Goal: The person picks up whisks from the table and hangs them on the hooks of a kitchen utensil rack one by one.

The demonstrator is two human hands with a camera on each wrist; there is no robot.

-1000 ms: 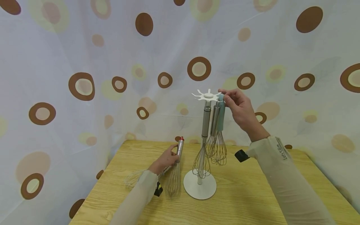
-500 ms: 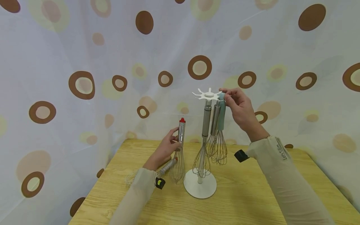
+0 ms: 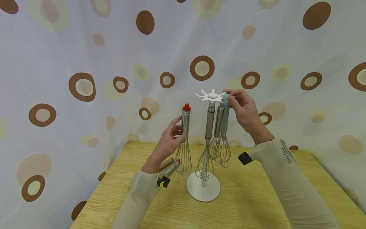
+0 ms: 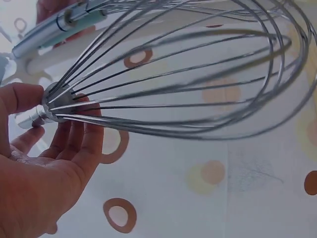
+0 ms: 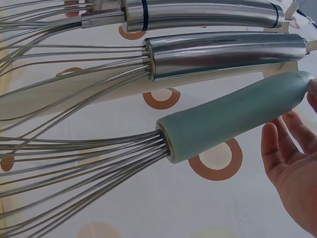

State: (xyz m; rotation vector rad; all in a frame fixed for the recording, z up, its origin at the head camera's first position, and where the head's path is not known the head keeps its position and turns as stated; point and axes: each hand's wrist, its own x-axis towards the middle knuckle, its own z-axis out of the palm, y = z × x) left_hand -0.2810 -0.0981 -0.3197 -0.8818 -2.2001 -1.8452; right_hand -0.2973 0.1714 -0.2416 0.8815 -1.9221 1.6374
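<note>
My left hand [image 3: 168,142] pinches a steel whisk with a red-tipped handle [image 3: 185,122] and holds it upright above the table, left of a white stand. Its wire loops [image 4: 183,84] fill the left wrist view. At the stand's top, my right hand [image 3: 243,108] pinches the upper end of a whisk with a pale green handle [image 5: 237,114], right at one of the white hooks [image 3: 212,96]. Two steel-handled whisks hang beside it, one with a black-ringed handle [image 3: 210,122] and one with a plain handle [image 5: 228,53].
The stand's round white base [image 3: 203,190] rests on the wooden table [image 3: 243,197]. Left of it, behind my left wrist, lie a red-tipped whisk [image 3: 171,168] and a wooden handle [image 3: 166,163]. A patterned cloth [image 3: 171,38] hangs behind the table.
My left hand has lifted the red-tipped whisk off the table and raised it upright beside the stand, uncovering the things lying behind. My right hand has stayed at the green whisk's top.
</note>
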